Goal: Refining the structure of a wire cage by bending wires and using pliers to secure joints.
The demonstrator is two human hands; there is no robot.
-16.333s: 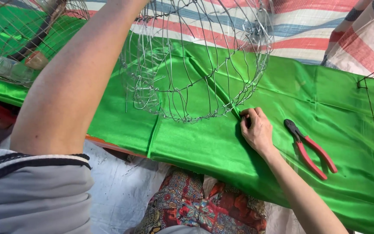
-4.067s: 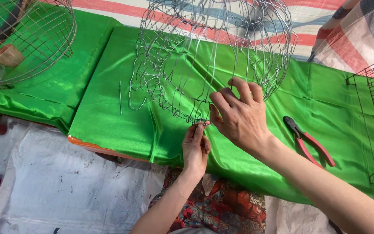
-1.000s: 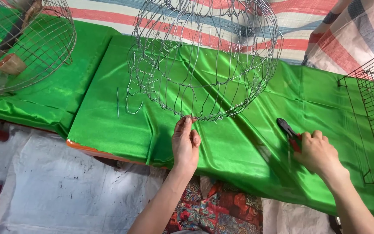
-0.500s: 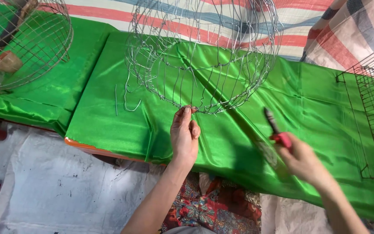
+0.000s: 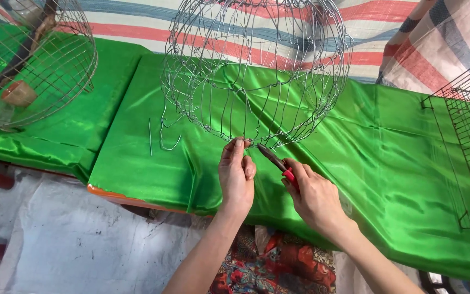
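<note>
Bench w/ green satin cloth [image 5: 387,163]: wire cage [image 5: 257,71], loose wire bits [image 5: 161,136], 2nd cage [image 5: 33,65].

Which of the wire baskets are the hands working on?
The round wire basket in the middle. The left hand pinches its lower rim and the right hand brings pliers there; the others stand untouched.

Glossy green satin cloth [image 5: 387,152] is covering the surface; the cage [image 5: 257,71] is showing thin bare metal wire; red plastic is coating the pliers [image 5: 278,163] handles.

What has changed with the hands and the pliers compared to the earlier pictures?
The right hand took the red-handled pliers off the green cloth and brought their tip to the wire cage's lower rim. The left hand stayed pinching that rim.
</note>
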